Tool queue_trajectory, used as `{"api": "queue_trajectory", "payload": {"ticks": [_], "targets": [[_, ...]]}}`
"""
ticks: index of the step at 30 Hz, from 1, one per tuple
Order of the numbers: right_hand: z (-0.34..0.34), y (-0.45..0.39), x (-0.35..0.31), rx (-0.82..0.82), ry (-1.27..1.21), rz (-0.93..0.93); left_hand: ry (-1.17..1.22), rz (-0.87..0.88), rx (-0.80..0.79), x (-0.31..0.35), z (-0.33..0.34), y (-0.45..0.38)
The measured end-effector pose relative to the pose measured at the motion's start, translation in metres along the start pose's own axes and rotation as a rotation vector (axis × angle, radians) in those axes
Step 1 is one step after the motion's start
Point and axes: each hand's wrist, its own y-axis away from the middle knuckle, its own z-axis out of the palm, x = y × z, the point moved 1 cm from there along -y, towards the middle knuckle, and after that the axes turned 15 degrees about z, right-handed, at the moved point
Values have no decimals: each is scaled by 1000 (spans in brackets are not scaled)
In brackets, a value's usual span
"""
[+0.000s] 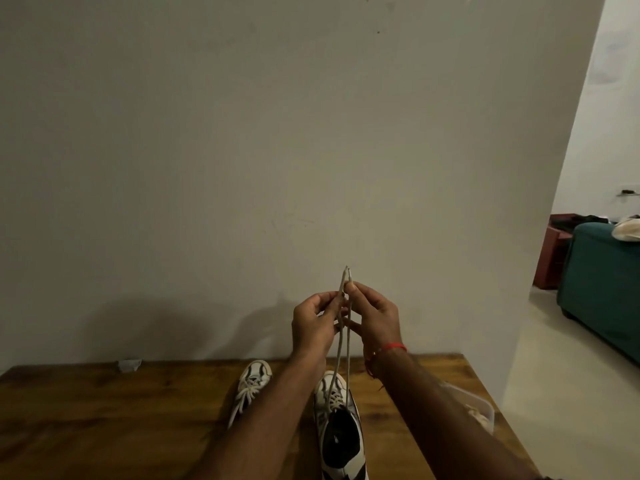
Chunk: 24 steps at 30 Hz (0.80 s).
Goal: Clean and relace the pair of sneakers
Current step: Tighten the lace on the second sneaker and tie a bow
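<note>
Lace ends (346,282) pinched between hands (346,320).

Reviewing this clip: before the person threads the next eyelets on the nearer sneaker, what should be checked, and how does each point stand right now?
1. Both ends of the pale shoelace level: ok.
2. Left hand pinches one strand: ok.
3. Right hand pinches the other: ok.
4. Lace runs down to the nearer white-and-black sneaker: ok.
5. Lace free of twists in lower eyelets: cannot tell.
6. Far white sneaker laced, on the brown wooden table: ok.
</note>
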Motion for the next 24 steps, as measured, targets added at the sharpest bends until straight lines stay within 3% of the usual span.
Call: {"api": "queue_trajectory", "payload": {"ticks": [12, 17, 20, 24], "targets": [[-6, -13, 5, 16, 116, -83, -71, -15, -21, -12, -5, -4], [-21, -27, 16, 40, 283, -146, -387, 148, 21, -28, -27, -3], [-39, -41, 40, 45, 522, -102, -492, 160, 32, -51, -51, 4], [-68, -62, 84, -34, 1039, -28, -650, -31, -91, -108, -81, 12]]}}
